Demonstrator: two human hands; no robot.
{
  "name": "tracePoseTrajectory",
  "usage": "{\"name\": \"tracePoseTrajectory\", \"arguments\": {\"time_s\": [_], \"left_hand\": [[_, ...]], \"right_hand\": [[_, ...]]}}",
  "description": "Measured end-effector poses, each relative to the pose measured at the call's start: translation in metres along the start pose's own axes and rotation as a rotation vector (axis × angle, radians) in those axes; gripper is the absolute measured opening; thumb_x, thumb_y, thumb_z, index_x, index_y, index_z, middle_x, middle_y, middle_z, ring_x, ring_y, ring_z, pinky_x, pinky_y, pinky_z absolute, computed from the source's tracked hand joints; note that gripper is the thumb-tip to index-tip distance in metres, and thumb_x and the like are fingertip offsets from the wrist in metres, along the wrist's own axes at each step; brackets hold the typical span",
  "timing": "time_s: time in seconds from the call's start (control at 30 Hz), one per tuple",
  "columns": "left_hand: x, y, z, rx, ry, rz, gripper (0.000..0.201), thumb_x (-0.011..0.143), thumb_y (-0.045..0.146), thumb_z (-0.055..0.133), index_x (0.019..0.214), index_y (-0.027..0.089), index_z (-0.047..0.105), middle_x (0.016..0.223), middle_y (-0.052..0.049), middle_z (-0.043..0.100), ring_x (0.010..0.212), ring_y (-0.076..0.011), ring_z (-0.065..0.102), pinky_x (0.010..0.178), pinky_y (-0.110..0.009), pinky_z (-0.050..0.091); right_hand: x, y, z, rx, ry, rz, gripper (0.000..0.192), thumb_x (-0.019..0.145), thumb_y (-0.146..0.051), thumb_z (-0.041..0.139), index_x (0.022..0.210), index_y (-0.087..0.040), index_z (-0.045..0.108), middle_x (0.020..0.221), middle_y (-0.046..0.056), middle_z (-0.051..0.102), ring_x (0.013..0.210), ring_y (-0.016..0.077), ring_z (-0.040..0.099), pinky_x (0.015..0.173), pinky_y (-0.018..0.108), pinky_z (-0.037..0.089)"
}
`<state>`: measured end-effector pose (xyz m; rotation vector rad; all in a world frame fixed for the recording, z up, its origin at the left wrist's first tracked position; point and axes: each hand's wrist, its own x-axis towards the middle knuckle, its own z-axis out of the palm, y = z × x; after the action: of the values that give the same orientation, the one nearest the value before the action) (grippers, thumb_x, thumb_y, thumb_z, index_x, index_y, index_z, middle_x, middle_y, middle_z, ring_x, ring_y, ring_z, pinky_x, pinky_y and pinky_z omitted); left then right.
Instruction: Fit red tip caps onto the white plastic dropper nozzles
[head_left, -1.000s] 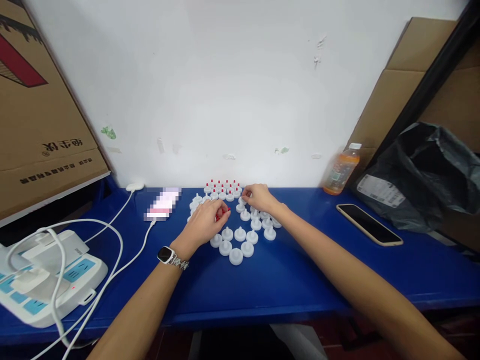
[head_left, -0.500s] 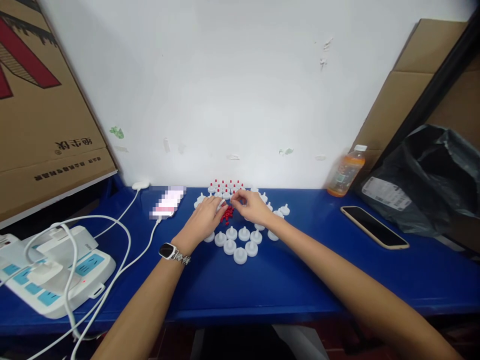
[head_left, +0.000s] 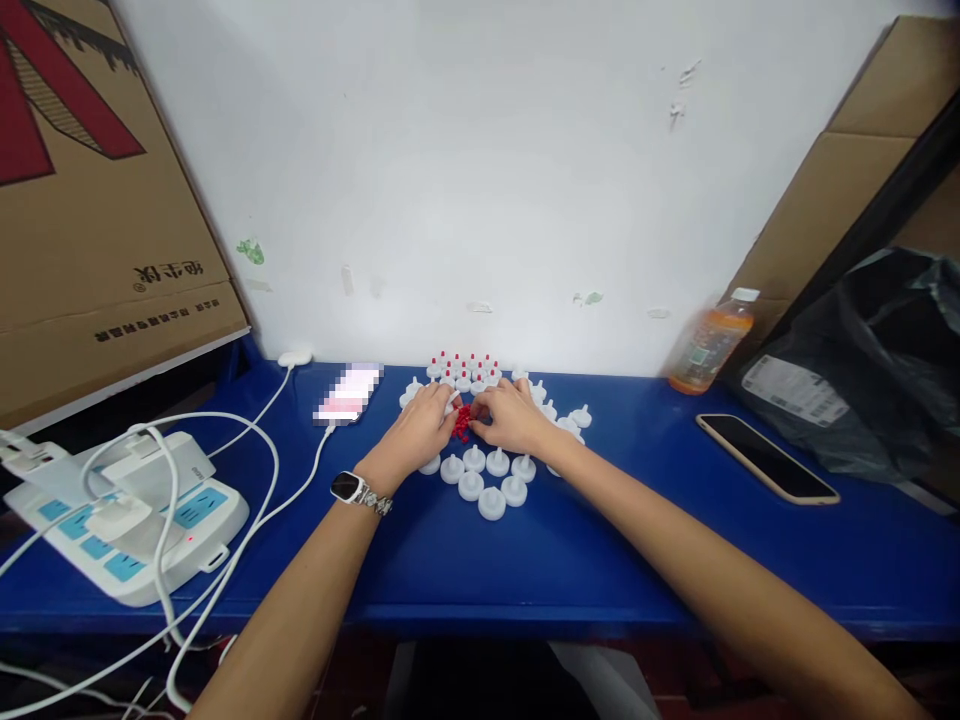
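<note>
My left hand (head_left: 421, 430), with a watch on its wrist, is closed on a white nozzle cap (head_left: 452, 401), mostly hidden by the fingers. Just right of it, my right hand (head_left: 516, 415) has its fingertips down at the edge of a small pile of red tips (head_left: 463, 420). Its fingers are pinched together, and whether a tip is between them cannot be made out. Around both hands stand round white nozzle caps (head_left: 491, 503) with their spouts upward. Behind the hands, several white caps bear red tips on their spouts (head_left: 463, 372).
A power strip (head_left: 180, 550) with looping white cables lies at left, near a charging phone (head_left: 349, 393). At right are another phone (head_left: 765, 458), an orange drink bottle (head_left: 712, 340) and a dark plastic bag (head_left: 862, 350). A white wall (head_left: 480, 180) backs the blue table (head_left: 600, 570).
My right hand has moved from beside the left fingertips down to the red tips. The left hand keeps its hold on the cap. The whole view has shifted slightly.
</note>
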<state>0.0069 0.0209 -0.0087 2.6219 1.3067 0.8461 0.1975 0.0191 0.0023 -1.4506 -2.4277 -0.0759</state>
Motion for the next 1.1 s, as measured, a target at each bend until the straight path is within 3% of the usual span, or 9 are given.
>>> {"name": "tracePoseTrajectory", "arguments": {"time_s": [0.23,0.33,0.5,0.63,0.83,1.1], "left_hand": [[0.0,0.002,-0.003,-0.007,-0.02,0.011,0.013,0.095,0.022,0.041,0.1,0.018,0.053,0.102,-0.01,0.059,0.1,-0.0264,0.054,0.089,-0.042,0.046],[0.0,0.003,-0.004,-0.011,-0.02,0.001,0.013,0.096,0.023,0.041,0.099,0.018,0.053,0.101,-0.01,0.059,0.1,-0.0264,0.055,0.087,-0.042,0.046],[0.0,0.007,-0.003,-0.058,-0.015,-0.016,0.018,0.098,0.031,0.041,0.103,0.019,0.053,0.099,-0.009,0.06,0.096,-0.0256,0.058,0.083,-0.041,0.048],[-0.001,0.014,0.002,-0.099,-0.042,-0.003,0.029,0.098,0.04,0.043,0.117,0.02,0.051,0.1,-0.009,0.061,0.09,-0.0248,0.06,0.08,-0.04,0.049],[-0.002,0.022,0.004,-0.127,-0.051,0.052,0.039,0.098,0.039,0.044,0.131,0.019,0.044,0.101,-0.01,0.06,0.091,-0.0261,0.06,0.083,-0.043,0.05],[-0.002,0.029,0.002,-0.151,-0.027,0.112,0.036,0.098,0.036,0.045,0.13,0.019,0.043,0.111,-0.013,0.059,0.104,-0.028,0.059,0.091,-0.046,0.049]], "right_hand": [[0.002,0.0,0.004,-0.026,-0.008,-0.052,0.012,0.089,-0.026,0.06,0.085,-0.019,0.069,0.086,0.006,0.07,0.093,0.0254,0.053,0.084,0.04,0.026],[-0.001,0.003,0.002,0.039,0.05,-0.058,0.01,0.086,-0.023,0.061,0.081,-0.018,0.068,0.086,0.006,0.071,0.094,0.0253,0.054,0.086,0.041,0.028],[-0.005,0.01,-0.006,0.535,0.281,0.075,0.007,0.082,-0.022,0.062,0.084,-0.018,0.068,0.083,0.003,0.071,0.08,0.0186,0.06,0.079,0.035,0.039],[-0.006,0.013,-0.003,0.938,0.376,0.156,0.022,0.081,-0.034,0.067,0.096,-0.017,0.07,0.082,0.004,0.071,0.074,0.017,0.062,0.068,0.03,0.043],[-0.007,0.006,0.004,1.214,0.419,0.123,0.03,0.073,-0.045,0.078,0.079,-0.019,0.066,0.074,0.001,0.066,0.068,0.0148,0.058,0.066,0.029,0.044],[-0.013,0.0,-0.01,1.388,0.361,0.166,0.037,0.065,-0.045,0.084,0.07,-0.019,0.057,0.068,-0.002,0.063,0.061,0.0113,0.053,0.06,0.026,0.04]]}}
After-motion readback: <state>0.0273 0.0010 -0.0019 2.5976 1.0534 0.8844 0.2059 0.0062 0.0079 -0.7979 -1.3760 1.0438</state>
